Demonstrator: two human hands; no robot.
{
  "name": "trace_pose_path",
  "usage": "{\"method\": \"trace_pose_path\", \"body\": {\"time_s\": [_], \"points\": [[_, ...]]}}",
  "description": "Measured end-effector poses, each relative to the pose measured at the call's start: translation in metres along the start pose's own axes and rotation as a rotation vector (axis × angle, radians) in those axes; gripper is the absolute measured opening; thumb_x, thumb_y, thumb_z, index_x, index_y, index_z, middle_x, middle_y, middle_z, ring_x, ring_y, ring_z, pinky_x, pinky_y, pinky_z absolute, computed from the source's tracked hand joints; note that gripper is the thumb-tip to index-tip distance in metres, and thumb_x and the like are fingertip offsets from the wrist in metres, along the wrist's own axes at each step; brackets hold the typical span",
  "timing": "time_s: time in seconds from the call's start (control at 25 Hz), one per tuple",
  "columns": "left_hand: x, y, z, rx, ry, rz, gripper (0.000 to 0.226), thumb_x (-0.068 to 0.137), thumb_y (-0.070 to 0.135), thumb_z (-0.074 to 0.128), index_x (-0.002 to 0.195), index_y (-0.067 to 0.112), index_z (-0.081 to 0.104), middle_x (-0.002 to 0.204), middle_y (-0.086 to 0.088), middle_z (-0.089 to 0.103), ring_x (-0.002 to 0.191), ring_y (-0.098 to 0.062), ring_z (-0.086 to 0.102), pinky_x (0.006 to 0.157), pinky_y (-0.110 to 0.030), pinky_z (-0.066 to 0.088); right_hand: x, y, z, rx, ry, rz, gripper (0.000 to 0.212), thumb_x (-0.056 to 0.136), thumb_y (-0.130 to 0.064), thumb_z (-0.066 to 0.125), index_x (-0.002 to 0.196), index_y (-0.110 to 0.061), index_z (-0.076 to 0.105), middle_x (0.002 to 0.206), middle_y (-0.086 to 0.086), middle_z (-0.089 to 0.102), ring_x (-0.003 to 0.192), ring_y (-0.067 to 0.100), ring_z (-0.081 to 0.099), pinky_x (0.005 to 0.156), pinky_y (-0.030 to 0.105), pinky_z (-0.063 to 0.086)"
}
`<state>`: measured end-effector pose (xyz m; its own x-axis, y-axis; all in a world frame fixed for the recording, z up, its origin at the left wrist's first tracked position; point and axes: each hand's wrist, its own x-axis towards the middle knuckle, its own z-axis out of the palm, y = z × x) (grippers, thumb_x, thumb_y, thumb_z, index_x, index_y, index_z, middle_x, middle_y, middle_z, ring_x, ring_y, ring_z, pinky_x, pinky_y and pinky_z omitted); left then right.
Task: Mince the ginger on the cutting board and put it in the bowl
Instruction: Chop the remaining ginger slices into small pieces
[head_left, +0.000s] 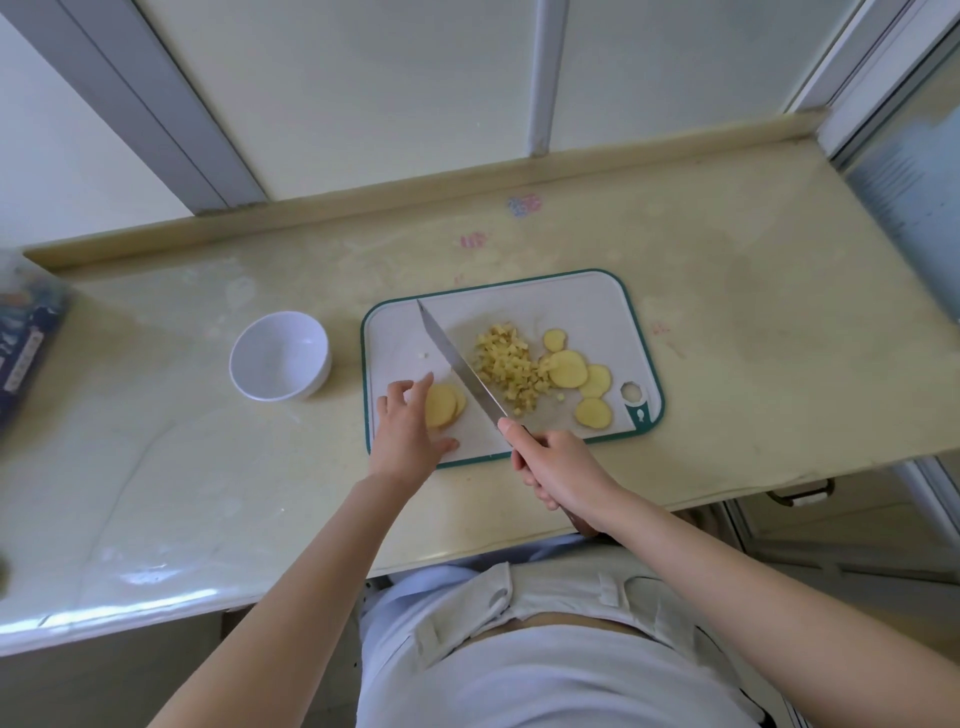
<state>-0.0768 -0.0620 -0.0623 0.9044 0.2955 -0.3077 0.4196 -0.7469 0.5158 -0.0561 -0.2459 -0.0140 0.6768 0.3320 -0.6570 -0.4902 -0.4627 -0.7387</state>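
A white cutting board (597, 296) with a green rim lies on the counter. A heap of diced ginger (506, 366) sits in its middle, with several round ginger slices (569, 369) to the right. My left hand (408, 426) presses its fingertips on a small stack of ginger slices (441, 405) at the board's near left. My right hand (558, 475) grips the handle of a knife (457, 364), whose blade slants across the board between the stack and the heap. An empty white bowl (280, 356) stands left of the board.
The beige counter (208, 467) runs from a raised back ledge (363, 200) to a glossy front edge near my body. A blue printed package (26, 353) lies at the far left edge. A drawer handle (800, 493) shows below the counter at right.
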Motion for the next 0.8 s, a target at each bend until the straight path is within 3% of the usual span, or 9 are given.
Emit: {"method": "trace_pose_path", "body": {"time_s": [0.28, 0.56, 0.8], "points": [[0.0, -0.005, 0.003, -0.167, 0.106, -0.054, 0.06, 0.084, 0.005, 0.064, 0.139, 0.009, 0.039, 0.125, -0.009, 0.044, 0.108, -0.028, 0.053, 0.095, -0.033, 0.044, 0.007, 0.009, 0.015, -0.171, 0.055, -0.042, 0.056, 0.096, -0.053, 0.047, 0.057, -0.013, 0.044, 0.042, -0.007, 0.038, 0.033, 0.005, 0.034, 0.047, 0.024, 0.029], [0.002, 0.001, 0.002, -0.194, 0.105, -0.058, 0.067, 0.076, 0.012, 0.075, 0.136, 0.01, 0.044, 0.119, -0.006, 0.045, 0.109, -0.023, 0.049, 0.089, -0.022, 0.036, 0.005, 0.002, 0.016, -0.089, -0.008, 0.044, 0.055, 0.098, -0.055, 0.042, 0.06, -0.016, 0.035, 0.042, -0.007, 0.03, 0.034, 0.009, 0.026, 0.037, 0.018, 0.023], [-0.002, 0.004, 0.004, -0.22, 0.068, -0.086, 0.073, 0.073, 0.02, 0.078, 0.136, 0.01, 0.042, 0.125, -0.007, 0.042, 0.113, -0.026, 0.048, 0.098, -0.034, 0.041, 0.005, -0.002, 0.006, -0.084, -0.04, 0.05, 0.054, 0.097, -0.055, 0.042, 0.06, -0.018, 0.032, 0.048, -0.003, 0.026, 0.042, 0.014, 0.021, 0.043, 0.024, 0.018]]}}
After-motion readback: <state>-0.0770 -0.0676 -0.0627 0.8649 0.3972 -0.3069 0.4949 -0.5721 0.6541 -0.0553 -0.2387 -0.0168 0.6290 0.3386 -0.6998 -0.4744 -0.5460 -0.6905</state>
